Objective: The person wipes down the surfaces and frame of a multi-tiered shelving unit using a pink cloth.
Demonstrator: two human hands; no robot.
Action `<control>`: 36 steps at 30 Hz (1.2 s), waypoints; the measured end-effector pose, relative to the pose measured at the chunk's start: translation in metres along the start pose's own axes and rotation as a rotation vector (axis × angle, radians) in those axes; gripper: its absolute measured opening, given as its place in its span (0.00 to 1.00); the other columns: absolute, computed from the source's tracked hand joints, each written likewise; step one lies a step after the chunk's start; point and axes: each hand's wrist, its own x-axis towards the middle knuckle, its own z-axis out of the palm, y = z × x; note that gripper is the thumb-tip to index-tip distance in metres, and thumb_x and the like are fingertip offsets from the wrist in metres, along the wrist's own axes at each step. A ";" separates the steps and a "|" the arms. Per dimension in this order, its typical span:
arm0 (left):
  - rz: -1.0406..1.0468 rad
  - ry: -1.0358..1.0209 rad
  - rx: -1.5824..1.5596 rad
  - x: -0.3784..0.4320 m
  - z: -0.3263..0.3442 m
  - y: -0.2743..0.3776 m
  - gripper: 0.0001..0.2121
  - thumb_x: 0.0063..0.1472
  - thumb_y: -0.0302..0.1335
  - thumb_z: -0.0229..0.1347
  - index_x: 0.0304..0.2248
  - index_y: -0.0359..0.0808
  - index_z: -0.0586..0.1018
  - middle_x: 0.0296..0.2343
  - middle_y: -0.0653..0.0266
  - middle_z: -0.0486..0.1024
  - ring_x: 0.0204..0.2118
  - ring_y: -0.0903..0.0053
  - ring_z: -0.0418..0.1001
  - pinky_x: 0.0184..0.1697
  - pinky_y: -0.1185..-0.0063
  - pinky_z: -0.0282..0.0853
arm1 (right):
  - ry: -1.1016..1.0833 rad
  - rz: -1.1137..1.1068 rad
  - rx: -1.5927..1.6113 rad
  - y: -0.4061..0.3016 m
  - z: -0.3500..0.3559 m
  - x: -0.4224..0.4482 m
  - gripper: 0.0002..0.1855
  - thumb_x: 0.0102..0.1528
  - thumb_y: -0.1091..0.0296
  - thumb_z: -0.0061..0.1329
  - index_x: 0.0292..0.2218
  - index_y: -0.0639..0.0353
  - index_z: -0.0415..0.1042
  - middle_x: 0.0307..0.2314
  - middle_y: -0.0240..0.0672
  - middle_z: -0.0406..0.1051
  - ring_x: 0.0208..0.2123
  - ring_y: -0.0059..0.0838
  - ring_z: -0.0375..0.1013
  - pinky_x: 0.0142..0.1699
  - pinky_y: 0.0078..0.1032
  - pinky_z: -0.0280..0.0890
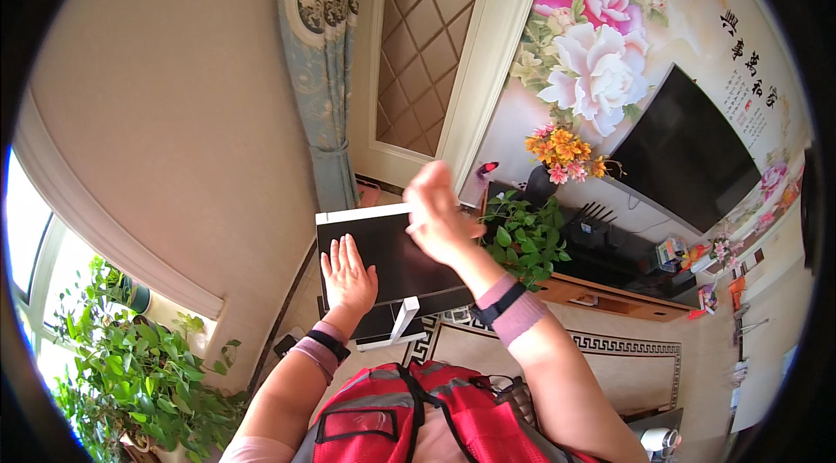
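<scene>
A small table with a dark top and white edging stands before me on a white metal leg. On the left part of its top lies my left hand, palm down, fingers extended and slightly apart. My right hand is raised over the table's right part, blurred by motion. Its fingers look bent, and whether it holds anything cannot be told. Both wrists carry dark bands over mauve cuffs.
To the right, a leafy potted plant, a dark vase of flowers and a router stand on a long TV cabinet. A television is above. More plants grow by the window at left. A curtain hangs ahead.
</scene>
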 end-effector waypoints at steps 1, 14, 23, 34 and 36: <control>-0.014 -0.023 0.014 0.000 -0.003 0.003 0.40 0.64 0.41 0.50 0.66 0.26 0.48 0.65 0.49 0.53 0.70 0.58 0.45 0.71 0.59 0.37 | -0.226 0.089 0.081 -0.012 0.013 0.002 0.31 0.54 0.71 0.52 0.58 0.54 0.62 0.56 0.52 0.58 0.56 0.54 0.62 0.53 0.45 0.68; -0.006 0.088 -0.062 0.001 0.003 0.002 0.44 0.59 0.39 0.55 0.65 0.22 0.46 0.65 0.43 0.51 0.69 0.52 0.47 0.70 0.58 0.40 | -0.529 -0.137 -0.179 0.002 0.145 0.015 0.29 0.67 0.48 0.33 0.66 0.44 0.57 0.69 0.41 0.44 0.72 0.44 0.35 0.73 0.44 0.31; -0.026 0.055 -0.048 0.000 -0.002 0.003 0.43 0.62 0.41 0.53 0.65 0.21 0.46 0.64 0.43 0.53 0.69 0.54 0.47 0.71 0.60 0.39 | -0.336 -0.031 -0.249 0.057 0.116 -0.005 0.25 0.65 0.51 0.36 0.61 0.40 0.66 0.66 0.40 0.54 0.70 0.41 0.46 0.72 0.45 0.34; -0.010 0.090 -0.050 -0.007 -0.001 0.001 0.43 0.62 0.39 0.53 0.65 0.21 0.45 0.62 0.41 0.55 0.68 0.53 0.49 0.70 0.59 0.41 | 0.018 0.260 -0.196 0.119 0.065 -0.066 0.20 0.66 0.55 0.38 0.53 0.54 0.68 0.51 0.53 0.67 0.58 0.53 0.63 0.57 0.42 0.64; -0.007 0.067 -0.029 -0.006 0.002 0.000 0.43 0.62 0.40 0.53 0.65 0.21 0.45 0.62 0.42 0.55 0.68 0.53 0.49 0.70 0.59 0.41 | -0.081 0.466 -0.011 0.121 0.054 -0.071 0.22 0.68 0.53 0.34 0.54 0.55 0.68 0.51 0.54 0.69 0.55 0.53 0.68 0.56 0.41 0.65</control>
